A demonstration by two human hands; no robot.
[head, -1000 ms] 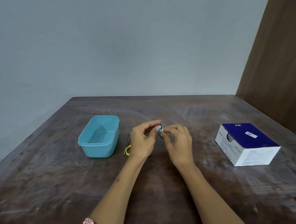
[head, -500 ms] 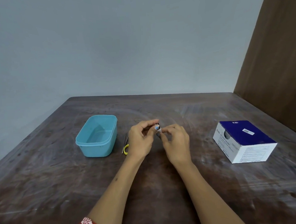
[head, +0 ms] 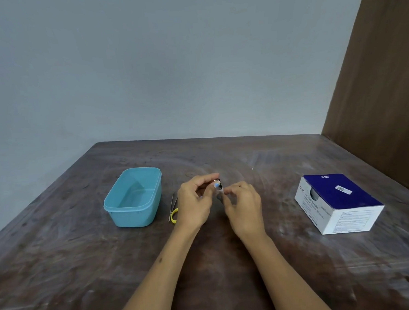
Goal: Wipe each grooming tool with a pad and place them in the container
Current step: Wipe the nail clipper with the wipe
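My left hand [head: 194, 203] pinches a small dark tool [head: 218, 184] above the bench [head: 230, 273]; my right hand [head: 243, 207] pinches a white pad [head: 220, 195] just below it. Tweezers [head: 172, 206] and the blue container [head: 134, 197] lie left, the swab box [head: 338, 201] right.

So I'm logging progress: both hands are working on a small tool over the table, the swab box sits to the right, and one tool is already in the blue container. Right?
Not quite. The head view shows the blue container with nothing inside. Both hands, left and right, do hold a small tool above the table, and the swab box sits to the right.
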